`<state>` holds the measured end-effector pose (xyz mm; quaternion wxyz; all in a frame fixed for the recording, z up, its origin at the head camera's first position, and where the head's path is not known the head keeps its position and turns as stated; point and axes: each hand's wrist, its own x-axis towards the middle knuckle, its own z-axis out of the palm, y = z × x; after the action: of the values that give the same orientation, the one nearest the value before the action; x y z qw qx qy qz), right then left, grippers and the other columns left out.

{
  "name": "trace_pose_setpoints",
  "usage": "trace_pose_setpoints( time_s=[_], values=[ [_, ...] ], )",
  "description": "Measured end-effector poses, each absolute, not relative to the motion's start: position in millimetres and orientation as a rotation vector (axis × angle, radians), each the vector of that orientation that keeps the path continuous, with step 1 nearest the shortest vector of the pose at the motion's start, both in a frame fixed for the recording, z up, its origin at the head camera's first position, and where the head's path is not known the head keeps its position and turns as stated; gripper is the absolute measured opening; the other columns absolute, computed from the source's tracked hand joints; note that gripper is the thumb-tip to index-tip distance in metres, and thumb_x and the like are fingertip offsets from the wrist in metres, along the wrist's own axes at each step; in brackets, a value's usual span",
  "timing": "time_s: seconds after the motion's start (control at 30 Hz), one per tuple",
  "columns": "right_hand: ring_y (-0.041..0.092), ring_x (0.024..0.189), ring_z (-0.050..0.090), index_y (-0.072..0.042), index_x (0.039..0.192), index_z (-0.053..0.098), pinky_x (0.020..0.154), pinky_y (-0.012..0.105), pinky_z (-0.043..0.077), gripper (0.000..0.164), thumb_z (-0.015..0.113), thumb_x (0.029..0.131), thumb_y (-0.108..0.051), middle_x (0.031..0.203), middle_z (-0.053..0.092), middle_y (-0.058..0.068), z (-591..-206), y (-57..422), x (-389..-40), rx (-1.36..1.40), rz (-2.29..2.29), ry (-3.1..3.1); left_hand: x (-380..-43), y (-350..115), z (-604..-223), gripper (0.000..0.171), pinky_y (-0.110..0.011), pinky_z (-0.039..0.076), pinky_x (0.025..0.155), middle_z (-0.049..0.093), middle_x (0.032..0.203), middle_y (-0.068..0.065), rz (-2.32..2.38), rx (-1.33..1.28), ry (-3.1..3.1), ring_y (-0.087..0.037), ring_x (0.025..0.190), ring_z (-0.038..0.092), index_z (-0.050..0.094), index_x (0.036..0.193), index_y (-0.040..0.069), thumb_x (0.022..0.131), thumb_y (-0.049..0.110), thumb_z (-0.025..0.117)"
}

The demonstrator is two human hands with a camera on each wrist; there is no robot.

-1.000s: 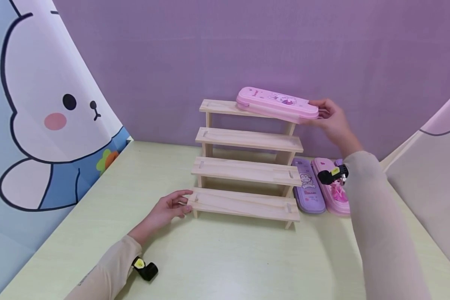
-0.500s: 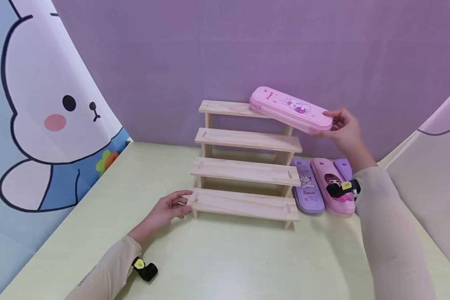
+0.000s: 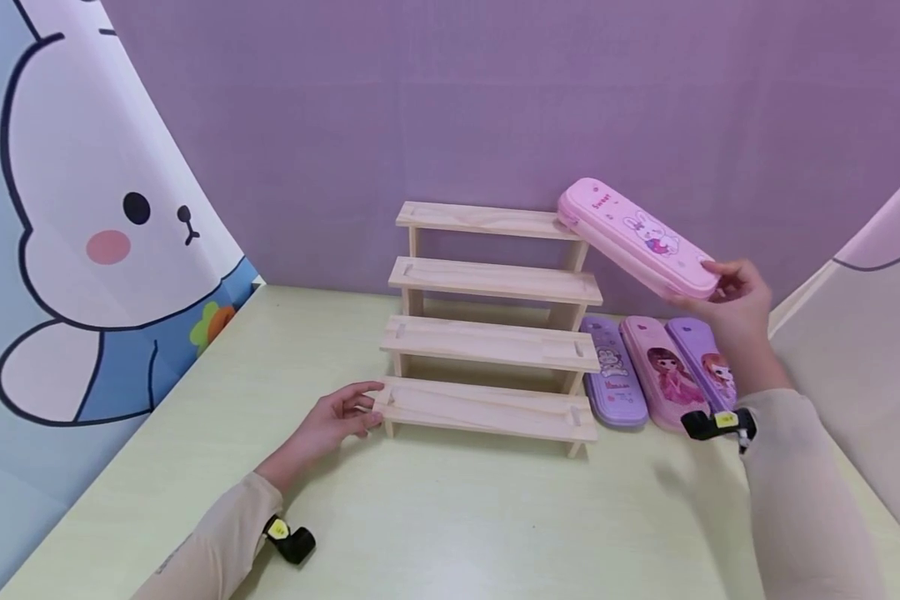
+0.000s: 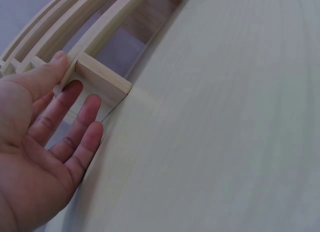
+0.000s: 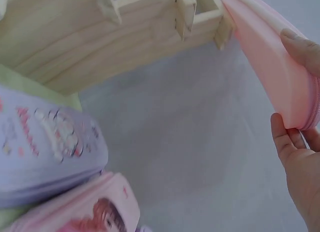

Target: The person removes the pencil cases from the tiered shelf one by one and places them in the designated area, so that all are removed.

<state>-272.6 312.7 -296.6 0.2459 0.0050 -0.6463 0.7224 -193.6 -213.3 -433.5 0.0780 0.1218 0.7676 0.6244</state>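
A pink pencil case with a rabbit print is held at its right end by my right hand, thumb on the lid and fingers beneath. It slants down to the right, its far end by the right end of the top step. The four-tier wooden stepped display rack stands on the table. My left hand pinches the left end of its lowest board, thumb on top, as the left wrist view also shows. The other fingers of that hand are spread below the board.
Right of the rack lie a lavender pencil case, a pink one with a doll print and a purple one, side by side on the table. A purple backdrop rises close behind the rack.
My right hand has carried the pink pencil case right and down, off the top step's surface, tilting it more. The purple case has come into fuller view. My left hand stays put.
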Motion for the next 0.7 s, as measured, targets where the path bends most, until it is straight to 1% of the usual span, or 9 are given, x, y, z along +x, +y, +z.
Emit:
trace_pose_setpoints(
  time_s=[0.13, 0.3, 0.37, 0.47, 0.63, 0.7],
  values=[
    [0.011, 0.081, 0.057, -0.006, 0.103, 0.065, 0.066, 0.013, 0.054, 0.051, 0.082, 0.064, 0.023, 0.100, 0.058, 0.005, -309, 326, -264, 0.024, 2.013, -1.628, -194, -213, -434, 0.050, -0.028, 0.057, 0.070, 0.063, 0.101, -0.010, 1.873, 0.362, 2.294, -0.017, 0.084, 0.064, 0.048, 0.140, -0.008, 0.094, -0.001, 0.066],
    [0.013, 0.085, 0.062, -0.002, 0.101, 0.062, 0.070, 0.018, 0.056, 0.053, 0.079, 0.061, 0.028, 0.103, 0.061, 0.008, -318, 337, -253, -0.005, 2.057, -1.504, -195, -214, -435, 0.051, -0.028, 0.057, 0.070, 0.062, 0.102, -0.010, 1.881, 0.375, 2.285, -0.016, 0.083, 0.064, 0.047, 0.140, -0.008, 0.094, 0.000, 0.066],
    [0.014, 0.088, 0.062, -0.002, 0.100, 0.061, 0.071, 0.019, 0.056, 0.053, 0.079, 0.061, 0.029, 0.105, 0.060, 0.008, -323, 342, -250, -0.031, 2.073, -1.489, -195, -214, -435, 0.051, -0.028, 0.057, 0.070, 0.062, 0.101, -0.010, 1.884, 0.379, 2.282, -0.015, 0.083, 0.064, 0.047, 0.140, -0.009, 0.094, -0.001, 0.066],
    [0.013, 0.088, 0.061, -0.003, 0.098, 0.062, 0.071, 0.019, 0.056, 0.053, 0.079, 0.060, 0.030, 0.104, 0.059, 0.007, -330, 350, -246, -0.082, 2.079, -1.479, -195, -214, -435, 0.050, -0.028, 0.057, 0.070, 0.062, 0.101, -0.010, 1.887, 0.380, 2.280, -0.014, 0.083, 0.064, 0.047, 0.140, -0.009, 0.094, -0.001, 0.066],
    [0.009, 0.082, 0.061, -0.005, 0.096, 0.064, 0.065, 0.017, 0.056, 0.053, 0.082, 0.058, 0.027, 0.098, 0.062, 0.003, -342, 362, -240, -0.234, 2.059, -1.489, -195, -214, -435, 0.050, -0.028, 0.057, 0.070, 0.062, 0.101, -0.010, 1.891, 0.380, 2.278, -0.013, 0.083, 0.064, 0.047, 0.140, -0.009, 0.094, -0.001, 0.066],
    [0.008, 0.081, 0.061, -0.006, 0.096, 0.064, 0.064, 0.017, 0.056, 0.052, 0.083, 0.059, 0.026, 0.097, 0.062, 0.001, -346, 368, -238, -0.291, 2.067, -1.492, -195, -214, -435, 0.050, -0.028, 0.057, 0.070, 0.062, 0.102, -0.010, 1.890, 0.381, 2.277, -0.013, 0.083, 0.064, 0.047, 0.140, -0.009, 0.094, -0.001, 0.066]
  ],
)
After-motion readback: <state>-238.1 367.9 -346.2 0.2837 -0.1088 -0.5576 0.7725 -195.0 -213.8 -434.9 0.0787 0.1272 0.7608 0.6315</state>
